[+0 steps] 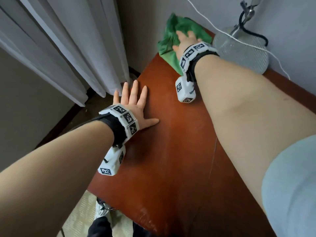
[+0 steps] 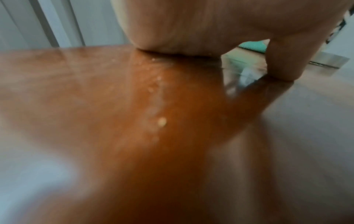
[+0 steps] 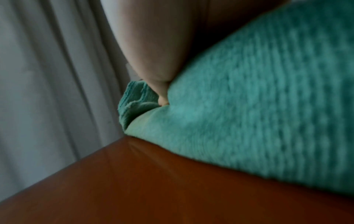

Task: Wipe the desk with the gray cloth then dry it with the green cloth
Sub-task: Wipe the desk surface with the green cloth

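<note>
The right hand (image 1: 185, 42) lay on the green cloth (image 1: 172, 26) at the far corner of the reddish-brown table (image 1: 171, 151), the cloth bunched and spilling slightly past the far edge. In the right wrist view the thumb pressed into a fold of the cloth (image 3: 249, 106), so the hand was grasping it, probably to keep the bunch from slipping under the palm while it was pushed across the wood.

The left hand (image 1: 135, 106) rested flat near the table's left edge, fingers spread and straight, released and holding nothing. Its placement read as a brace: with the right arm stretched far forward, a planted palm would steady the body.

The left wrist view showed beads of water (image 2: 161, 121) in a line on the table (image 2: 76, 91) just behind the palm (image 2: 191, 22), and the head view showed wet streaks near the close edge. By that, the drying stage looked to be under way, with the far corner in work and the nearer surface not yet dried.

The gray cloth was not visible in any view. A lamp base (image 1: 239, 50) and a white cord (image 1: 222, 31) stood just right of the cloth, near enough to be snagged. White curtains (image 1: 59, 45) hung left of the table.
</note>
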Tool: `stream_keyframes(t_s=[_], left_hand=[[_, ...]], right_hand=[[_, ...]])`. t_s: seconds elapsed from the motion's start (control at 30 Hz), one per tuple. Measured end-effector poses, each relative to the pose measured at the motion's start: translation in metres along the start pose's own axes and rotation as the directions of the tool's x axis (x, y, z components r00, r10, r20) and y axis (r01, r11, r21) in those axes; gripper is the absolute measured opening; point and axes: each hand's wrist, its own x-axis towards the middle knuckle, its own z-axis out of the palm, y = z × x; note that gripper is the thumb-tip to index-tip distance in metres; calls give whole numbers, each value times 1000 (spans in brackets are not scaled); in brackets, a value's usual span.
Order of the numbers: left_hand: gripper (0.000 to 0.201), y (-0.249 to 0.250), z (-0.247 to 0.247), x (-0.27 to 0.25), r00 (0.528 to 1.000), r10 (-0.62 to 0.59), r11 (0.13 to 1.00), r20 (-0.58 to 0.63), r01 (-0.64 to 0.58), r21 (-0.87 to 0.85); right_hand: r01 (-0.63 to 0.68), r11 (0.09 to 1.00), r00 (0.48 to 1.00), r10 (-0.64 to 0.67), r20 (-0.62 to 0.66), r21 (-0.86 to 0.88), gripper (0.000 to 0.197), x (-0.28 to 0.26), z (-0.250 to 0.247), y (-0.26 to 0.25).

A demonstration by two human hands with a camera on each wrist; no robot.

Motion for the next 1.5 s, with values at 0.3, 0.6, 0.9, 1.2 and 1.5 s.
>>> stream_keyframes(t_s=[0.3, 0.6, 0.9, 1.2, 1.5], left_hand=[[105, 0, -2, 2, 998, -27, 1000, 56, 27, -10], [107, 3, -10, -4, 995, -29, 999, 93, 32, -27], [106, 4, -8, -6, 998, -28, 999, 56, 30, -39], [105, 5, -8, -7, 997, -34, 998, 62, 37, -42], [103, 6, -9, -10, 998, -36, 998, 56, 39, -58]], right_hand=[[19, 996, 999, -22, -36, -90, 44, 12, -26, 14], [68, 998, 997, -68, 39, -13, 49, -117, 21, 96], [-611, 773, 788, 614, 40, 170, 50, -164, 22, 201], [-341, 939, 939, 339, 48, 40, 53, -152, 29, 121], [-98, 995, 995, 98, 15, 25, 50, -158, 19, 124]])
